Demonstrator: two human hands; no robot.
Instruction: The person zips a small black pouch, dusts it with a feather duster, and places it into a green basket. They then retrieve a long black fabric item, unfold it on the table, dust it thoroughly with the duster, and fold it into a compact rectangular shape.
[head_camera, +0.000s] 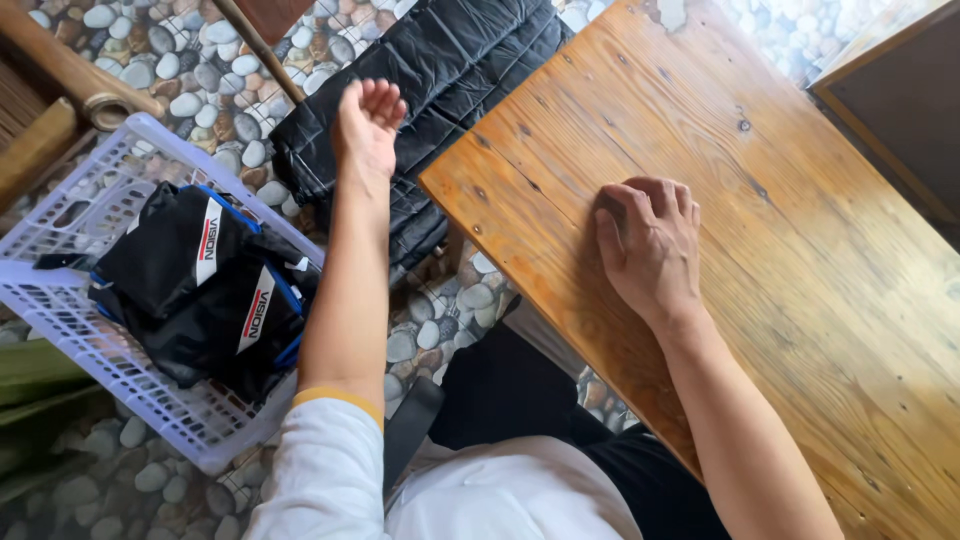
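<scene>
The left hand (367, 125) is stretched out over the black quilted jacket (440, 90), which lies folded on the pebble floor (200, 85) just beside the near-left corner of the table (780, 250). Its fingers are curled loosely inward and lie close together; they pinch nothing that shows. Whether the fingertips touch the jacket cannot be told from this angle, as the hand looks to hover just above the fabric.

The right hand (650, 245) rests on the wooden tabletop near its left edge. Its fingers are bent under into a loose fist, pressed together, knuckles up, with the thumb lying along the side. It holds nothing.

Left of the outstretched arm stands a white plastic basket (60, 290) on the pebbles. In it lies 1 bundle of black clothes (190, 285) with blue trim and white stripes, filling the middle of the basket. The basket and the jacket are near one another but apart, with the left forearm between them in the view.

The person wears a white shirt (480, 495) with a yellow cuff on the short sleeve.
</scene>
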